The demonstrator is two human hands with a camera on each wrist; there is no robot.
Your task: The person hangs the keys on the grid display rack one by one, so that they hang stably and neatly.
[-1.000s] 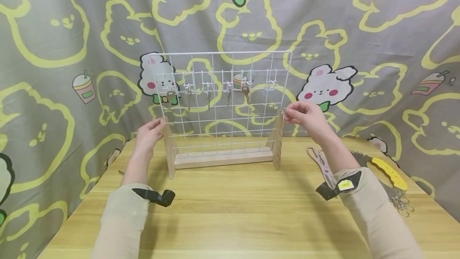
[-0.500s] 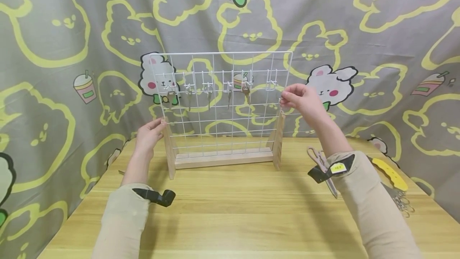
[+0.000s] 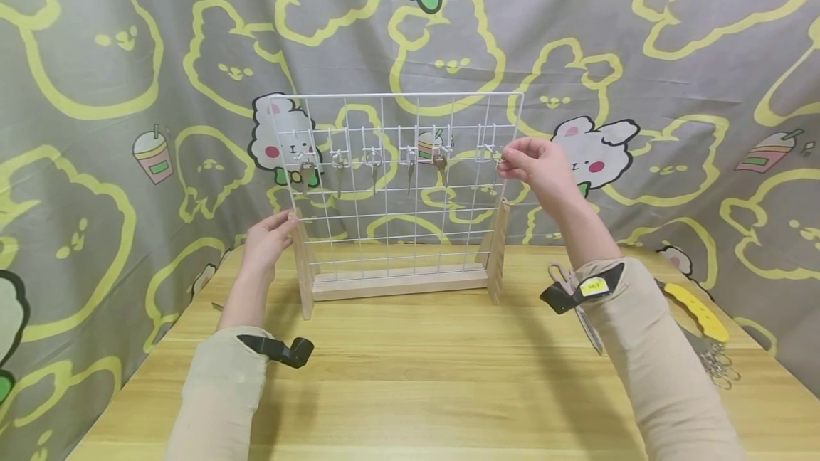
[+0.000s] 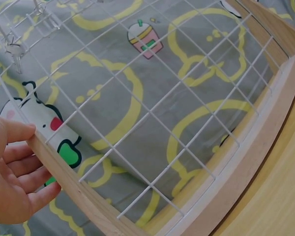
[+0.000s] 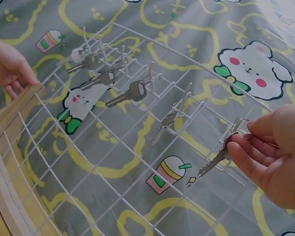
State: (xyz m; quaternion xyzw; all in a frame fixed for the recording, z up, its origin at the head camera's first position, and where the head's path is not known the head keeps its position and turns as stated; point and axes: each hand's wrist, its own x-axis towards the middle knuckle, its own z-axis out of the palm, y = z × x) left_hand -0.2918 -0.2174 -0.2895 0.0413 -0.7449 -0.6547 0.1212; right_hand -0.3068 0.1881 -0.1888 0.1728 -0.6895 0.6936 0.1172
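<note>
A white wire grid rack stands upright in a wooden base on the table. Several keys hang from white hooks along its upper part. The rightmost hook bears no key. My left hand holds the top of the left wooden upright, thumb on the near side and fingers behind. At the grid's right edge, beside that bare hook, my right hand pinches a key by its ring between thumb and fingers. The key's blade points down and away from the fingertips.
Pink-handled scissors lie right of the rack, partly behind the right wrist camera. Farther right are a yellow-handled tool and a heap of metal rings. A patterned cloth hangs behind the rack.
My right hand has risen from the top of the right upright and shifted slightly left, carrying the key up to the hook row. The left hand stays on its upright.
</note>
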